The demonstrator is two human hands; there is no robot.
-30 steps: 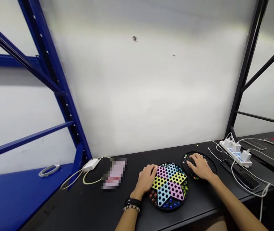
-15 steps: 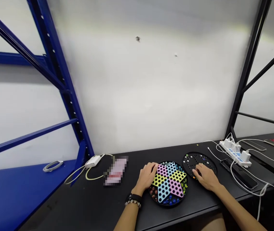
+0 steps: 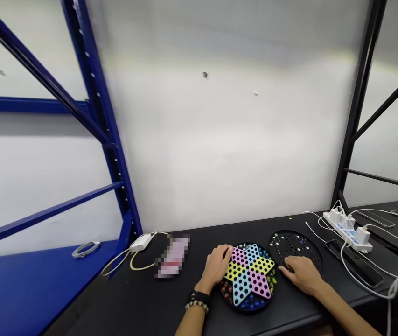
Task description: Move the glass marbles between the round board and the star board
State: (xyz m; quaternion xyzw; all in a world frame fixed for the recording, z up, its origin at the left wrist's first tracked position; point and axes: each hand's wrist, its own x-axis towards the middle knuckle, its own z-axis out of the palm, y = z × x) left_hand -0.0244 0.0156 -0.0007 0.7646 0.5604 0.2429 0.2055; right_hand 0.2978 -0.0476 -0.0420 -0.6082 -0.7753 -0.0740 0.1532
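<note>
A round Chinese checkers board point(image 3: 249, 272) lies on the black table, its star in pink, blue and yellow. Coloured marbles sit in the pockets around that star: red, blue and green ones show. My left hand point(image 3: 217, 266) holds the board's upper left rim, fingers bent over the edge. To the right is a black round board point(image 3: 277, 247) with a few small pieces in it. Over its near edge is my right hand point(image 3: 303, 274), fingers curled in and thumb toward them. Whatever those fingertips hold, if anything, is hidden.
A phone point(image 3: 354, 263) and a white power strip point(image 3: 347, 231) with plugs and loose cables lie on the right. Toward the left are a white adapter point(image 3: 141, 243) and a blurred pink item point(image 3: 174, 257). A blue rack post point(image 3: 115, 135) stands farther left.
The view has shifted, so everything sits slightly lower and farther right. My right hand has drawn a little toward the black board's near edge, and an orange piece there is now hidden.
</note>
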